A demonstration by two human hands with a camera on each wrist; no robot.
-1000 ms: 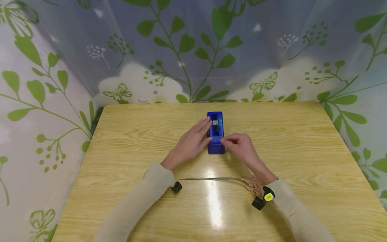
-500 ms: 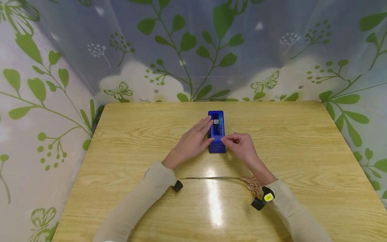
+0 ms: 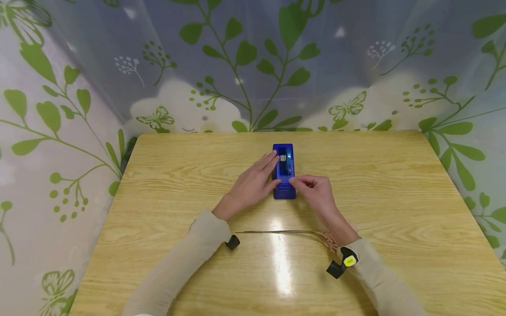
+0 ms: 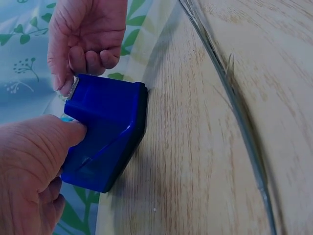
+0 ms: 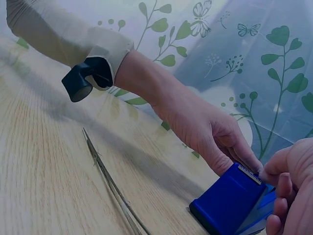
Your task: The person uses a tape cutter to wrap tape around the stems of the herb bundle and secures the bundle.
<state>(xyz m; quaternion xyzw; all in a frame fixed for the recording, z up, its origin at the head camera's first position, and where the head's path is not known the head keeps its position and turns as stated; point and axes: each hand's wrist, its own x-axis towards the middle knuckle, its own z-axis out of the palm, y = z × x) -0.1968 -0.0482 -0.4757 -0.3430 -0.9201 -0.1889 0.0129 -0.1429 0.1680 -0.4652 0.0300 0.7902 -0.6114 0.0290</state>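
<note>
Since the earlier frames your right hand (image 3: 314, 189) has crept slightly up the blue tape dispenser (image 3: 283, 171), and your right forearm has lifted off the dried stems (image 3: 294, 234) a little; otherwise almost nothing has shifted. The dispenser stands lengthwise at the middle of the wooden table (image 3: 395, 184), toward its far half. Your left hand (image 3: 253, 184) lies against the dispenser's left side, fingers straight and close together, fingertips up by the roll, thumb tucked at the near corner. Your right hand has its fingers curled, thumb and forefinger pinched right at the serrated cutter (image 4: 73, 88) on the dispenser's near end; whether tape sits between them cannot be told. The dried stems lie across the table just near of both hands, running from your left wrist to under your right wrist, their tufted end partly hidden by that sleeve. Leaf-printed curtain (image 3: 245, 66) hangs behind and at both sides
</note>
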